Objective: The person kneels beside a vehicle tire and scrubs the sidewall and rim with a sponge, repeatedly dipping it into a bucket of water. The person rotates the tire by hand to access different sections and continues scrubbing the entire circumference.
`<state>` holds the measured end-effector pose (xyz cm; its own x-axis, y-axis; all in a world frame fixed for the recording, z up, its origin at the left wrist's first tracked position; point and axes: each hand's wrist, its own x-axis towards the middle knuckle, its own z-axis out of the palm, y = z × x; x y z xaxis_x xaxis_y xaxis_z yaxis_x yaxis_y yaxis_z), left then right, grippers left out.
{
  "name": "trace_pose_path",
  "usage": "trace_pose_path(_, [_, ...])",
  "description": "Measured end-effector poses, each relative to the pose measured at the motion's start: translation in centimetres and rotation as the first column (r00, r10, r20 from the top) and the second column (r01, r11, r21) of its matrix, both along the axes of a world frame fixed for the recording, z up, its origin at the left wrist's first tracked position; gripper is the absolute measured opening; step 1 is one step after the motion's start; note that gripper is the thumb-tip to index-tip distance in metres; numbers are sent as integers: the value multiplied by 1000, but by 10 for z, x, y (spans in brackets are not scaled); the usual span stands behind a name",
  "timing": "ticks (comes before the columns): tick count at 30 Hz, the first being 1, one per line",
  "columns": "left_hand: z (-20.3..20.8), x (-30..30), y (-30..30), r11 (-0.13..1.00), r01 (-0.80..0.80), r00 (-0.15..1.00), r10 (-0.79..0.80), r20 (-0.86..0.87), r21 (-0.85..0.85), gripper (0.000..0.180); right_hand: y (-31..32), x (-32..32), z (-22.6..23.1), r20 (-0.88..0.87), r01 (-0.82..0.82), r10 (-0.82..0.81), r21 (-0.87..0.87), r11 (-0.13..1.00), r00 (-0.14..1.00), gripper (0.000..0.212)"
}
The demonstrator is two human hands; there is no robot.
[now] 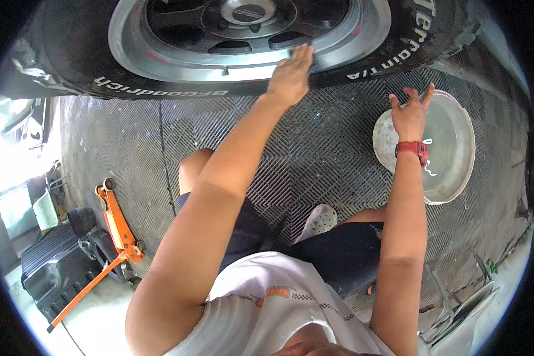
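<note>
Dark ribbed floor (326, 154), orange trolley jack (118, 222) near its left edge. One wheel (252, 37), silver-rimmed, at the far edge; left hand (291, 74) over its rim, fingers pressed together, anything beneath too blurred to tell. One whitish bucket (384, 142), toward the right edge; right hand (410, 115) above it, fingers spread.

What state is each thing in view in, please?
Tyre: fitted around the rim.
Bucket: uncovered.
Jack: apart from the tyre, handle slanting.
Watch: strapped on the right wrist.
Shoe: worn.
Left hand: fingers extended, at the rim.
Right hand: open, fingers spread, across the bucket.
</note>
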<state>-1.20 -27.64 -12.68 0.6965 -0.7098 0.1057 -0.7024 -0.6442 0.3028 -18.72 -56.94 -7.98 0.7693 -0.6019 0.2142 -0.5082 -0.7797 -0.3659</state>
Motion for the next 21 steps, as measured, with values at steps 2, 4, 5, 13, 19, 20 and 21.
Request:
trace_pose_path(2, [-1, 5, 40, 952, -58, 996, 36, 79, 299, 80, 4, 0, 6, -40, 20, -18, 42, 999, 999, 47])
trace_pose_path(4, [-16, 20, 80, 794, -201, 976, 114, 184, 574, 74, 7, 3, 12, -51, 17, -14, 64, 998, 999, 47])
trace_pose_path(5, [-9, 21, 88, 780, -238, 969, 149, 197, 578, 73, 6, 2, 12, -48, 21, -18, 61, 998, 999, 47])
trace_pose_path(13, [15, 3, 19, 953, -259, 947, 283, -150, 159, 52, 8, 5, 7, -58, 12, -9, 53, 999, 998, 47])
trace_pose_path(19, [31, -47, 4, -73, -994, 113, -680, -724, -86, 40, -2, 1, -3, -6, 0, -1, -65, 998, 1000, 48])
trace_pose_path(20, [28, -52, 9, -110, -993, 109, -819, -563, -34, 55, -3, 2, -5, 10, -8, 9, -95, 995, 1000, 48])
trace_pose_path(21, [24, -61, 14, -60, -998, 61, -895, -442, -16, 64, -3, 1, -7, 1, -4, 4, -125, 992, 1000, 50])
